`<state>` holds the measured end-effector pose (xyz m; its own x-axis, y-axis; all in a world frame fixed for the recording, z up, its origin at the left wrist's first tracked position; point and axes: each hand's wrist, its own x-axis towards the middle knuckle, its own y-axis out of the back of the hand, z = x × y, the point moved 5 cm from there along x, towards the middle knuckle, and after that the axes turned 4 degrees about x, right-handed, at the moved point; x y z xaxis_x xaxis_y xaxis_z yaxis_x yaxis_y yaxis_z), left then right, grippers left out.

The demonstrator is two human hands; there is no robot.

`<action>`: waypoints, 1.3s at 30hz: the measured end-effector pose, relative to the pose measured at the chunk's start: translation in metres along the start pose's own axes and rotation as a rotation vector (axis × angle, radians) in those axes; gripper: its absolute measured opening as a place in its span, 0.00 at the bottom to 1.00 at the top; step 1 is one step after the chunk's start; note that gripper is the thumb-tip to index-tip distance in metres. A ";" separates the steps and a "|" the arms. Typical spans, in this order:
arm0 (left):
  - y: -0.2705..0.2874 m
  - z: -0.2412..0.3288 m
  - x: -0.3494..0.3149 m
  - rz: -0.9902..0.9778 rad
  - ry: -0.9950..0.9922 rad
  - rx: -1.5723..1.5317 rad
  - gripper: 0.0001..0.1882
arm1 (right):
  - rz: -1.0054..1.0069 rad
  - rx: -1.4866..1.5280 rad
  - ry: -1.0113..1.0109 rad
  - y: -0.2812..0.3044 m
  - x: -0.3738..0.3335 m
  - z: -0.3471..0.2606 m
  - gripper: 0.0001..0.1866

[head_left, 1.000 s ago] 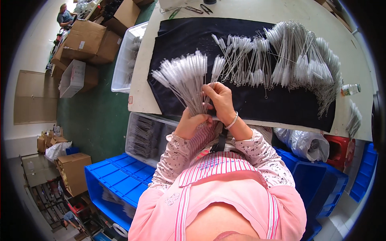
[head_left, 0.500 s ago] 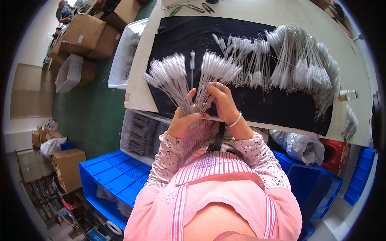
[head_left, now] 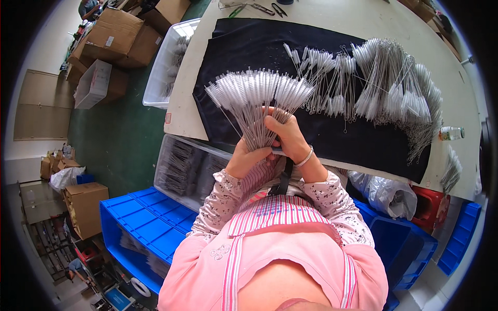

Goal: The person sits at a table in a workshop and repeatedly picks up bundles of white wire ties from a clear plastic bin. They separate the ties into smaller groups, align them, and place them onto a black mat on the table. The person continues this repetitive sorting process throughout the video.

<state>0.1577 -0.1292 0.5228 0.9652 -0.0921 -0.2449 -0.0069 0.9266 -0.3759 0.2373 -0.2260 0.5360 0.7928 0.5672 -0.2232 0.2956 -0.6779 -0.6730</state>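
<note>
A fanned bundle of wire-handled brushes (head_left: 259, 93) with white bristles stands up between my two hands, over the near edge of the table. My left hand (head_left: 248, 158) is wrapped round the lower wire ends. Higher on the stems, my right hand (head_left: 287, 133) grips the same bundle from its right side, thumb in front. Some fingers of both hands are hidden behind the wires. To the right, more such brushes (head_left: 321, 78) lie in groups on a black cloth (head_left: 233, 46), with a larger heap (head_left: 386, 83) beyond them.
The cloth covers a pale table (head_left: 184, 98). Clear bins of brushes stand beside it (head_left: 161, 78) and below its left edge (head_left: 171, 166). Blue crates (head_left: 150, 212) flank me. Snips (head_left: 280, 10) lie at the far edge, a small jar (head_left: 451, 133) at the right.
The two separate fans of brushes have come together into one bundle. My left hand has shifted right toward the right hand, and the view has tilted slightly.
</note>
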 end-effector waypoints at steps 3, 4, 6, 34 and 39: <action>-0.001 0.000 0.003 0.065 -0.060 -0.018 0.27 | -0.004 -0.034 0.029 0.001 0.001 0.001 0.12; -0.003 0.000 0.003 0.062 -0.068 -0.069 0.28 | 0.008 -0.036 0.029 0.001 0.002 0.001 0.12; -0.010 0.003 0.001 0.058 -0.085 -0.173 0.29 | 0.035 0.131 0.002 0.003 0.003 0.001 0.11; 0.006 0.039 0.012 0.289 0.086 0.396 0.13 | -0.022 -0.385 0.191 0.021 -0.006 -0.001 0.19; 0.100 0.093 0.055 0.748 -0.115 1.183 0.26 | 0.380 -0.605 0.411 0.081 -0.022 -0.035 0.14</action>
<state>0.2343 -0.0076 0.5549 0.8470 0.5296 0.0455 -0.3560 0.5018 0.7883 0.2620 -0.3097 0.5115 0.9938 0.1115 -0.0042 0.1108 -0.9905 -0.0812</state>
